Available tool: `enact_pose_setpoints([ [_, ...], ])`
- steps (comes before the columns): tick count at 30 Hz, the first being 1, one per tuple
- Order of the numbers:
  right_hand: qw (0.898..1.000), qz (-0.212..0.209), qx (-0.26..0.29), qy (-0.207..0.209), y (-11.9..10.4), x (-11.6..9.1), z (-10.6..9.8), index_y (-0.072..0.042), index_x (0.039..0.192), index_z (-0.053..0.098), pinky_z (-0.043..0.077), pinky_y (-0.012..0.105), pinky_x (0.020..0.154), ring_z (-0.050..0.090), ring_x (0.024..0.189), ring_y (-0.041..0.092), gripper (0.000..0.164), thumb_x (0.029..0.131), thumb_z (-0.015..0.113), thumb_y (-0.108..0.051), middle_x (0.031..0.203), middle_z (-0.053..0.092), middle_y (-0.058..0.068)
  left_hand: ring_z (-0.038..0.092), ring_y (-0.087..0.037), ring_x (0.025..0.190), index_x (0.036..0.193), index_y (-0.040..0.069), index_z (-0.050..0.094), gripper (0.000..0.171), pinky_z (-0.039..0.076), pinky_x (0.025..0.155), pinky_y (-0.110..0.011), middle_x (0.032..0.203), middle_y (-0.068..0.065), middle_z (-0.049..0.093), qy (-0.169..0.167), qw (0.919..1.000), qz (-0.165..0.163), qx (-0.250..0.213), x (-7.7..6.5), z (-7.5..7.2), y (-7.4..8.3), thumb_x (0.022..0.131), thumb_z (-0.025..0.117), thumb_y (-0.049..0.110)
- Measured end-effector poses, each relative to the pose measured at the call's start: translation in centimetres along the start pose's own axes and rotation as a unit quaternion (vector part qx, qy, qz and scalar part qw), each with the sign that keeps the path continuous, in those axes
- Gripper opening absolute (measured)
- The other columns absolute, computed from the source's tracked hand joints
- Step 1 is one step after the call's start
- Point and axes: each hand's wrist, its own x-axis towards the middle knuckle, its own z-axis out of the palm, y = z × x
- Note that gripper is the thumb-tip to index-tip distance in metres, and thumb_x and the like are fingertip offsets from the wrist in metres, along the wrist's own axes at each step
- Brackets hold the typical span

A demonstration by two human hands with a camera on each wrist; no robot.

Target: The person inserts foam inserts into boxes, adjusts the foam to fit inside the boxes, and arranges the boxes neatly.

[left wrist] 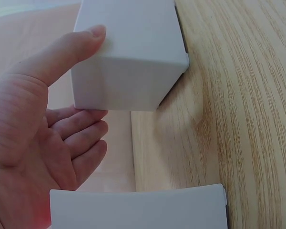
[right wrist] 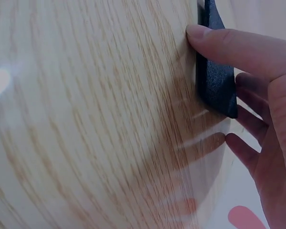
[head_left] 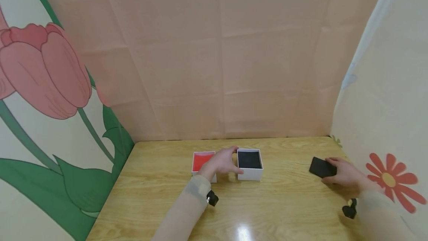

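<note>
My left hand (head_left: 223,162) reaches over an open white box with red inside (head_left: 202,161) to a second white box with a black interior (head_left: 252,174). It grips that second box at its left end, thumb on the near side and fingertips at the far side. In the left wrist view, the thumb presses on the white box (left wrist: 133,38) and the other fingers lie at its opposite edge. At the right, my right hand (head_left: 344,172) holds a flat black rectangular object (head_left: 320,167) by its right end. The right wrist view shows thumb and fingers on opposite edges of this black object (right wrist: 217,81).
Both boxes stand on a wood-grain table (head_left: 284,203). A pink cloth (head_left: 220,58) hangs behind it. Floral sheets (head_left: 43,70) border the left and right sides. In the left wrist view, the red-lined box's white wall (left wrist: 138,210) is just below the left hand.
</note>
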Motion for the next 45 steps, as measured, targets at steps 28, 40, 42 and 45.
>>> enact_pose_setpoints([
  [28,1.000,-0.002,0.009,0.026,-1.0,0.4,1.0,0.009,0.142,0.045,0.043,0.066,0.087,0.048,0.112,0.054,0.107,0.068,0.086,-0.055,0.131,0.043,0.037,0.055,-0.016,0.122,0.151,0.020,0.040,0.100,0.046,0.102,-0.036,0.142,0.002,0.055,0.007,0.9998,0.014,0.008,0.2,0.2,-0.1,0.069,0.085,0.057],
  [40,0.999,-0.021,0.021,0.043,-3.3,1.3,1.1,0.005,0.144,0.045,0.040,0.065,0.091,0.045,0.117,0.052,0.103,0.070,0.086,-0.054,0.134,0.043,0.036,0.055,-0.016,0.122,0.151,0.020,0.041,0.100,0.046,0.101,-0.035,0.142,0.002,0.055,0.011,0.9998,0.015,0.007,0.1,0.1,-0.1,0.069,0.085,0.058],
  [42,0.998,-0.027,0.021,0.047,-3.9,1.4,1.2,0.004,0.145,0.045,0.041,0.065,0.090,0.045,0.117,0.052,0.102,0.071,0.085,-0.054,0.135,0.043,0.035,0.055,-0.016,0.122,0.150,0.020,0.041,0.100,0.046,0.101,-0.035,0.141,0.003,0.055,0.011,0.9998,0.016,0.010,0.1,0.1,0.0,0.069,0.085,0.058],
  [45,0.998,-0.035,0.026,0.054,-5.0,1.5,1.2,0.001,0.146,0.045,0.041,0.066,0.090,0.046,0.118,0.052,0.100,0.071,0.086,-0.052,0.136,0.044,0.033,0.055,-0.016,0.122,0.150,0.019,0.041,0.099,0.046,0.101,-0.035,0.141,0.003,0.056,0.011,0.9997,0.019,0.013,0.0,0.1,0.0,0.070,0.085,0.058],
])
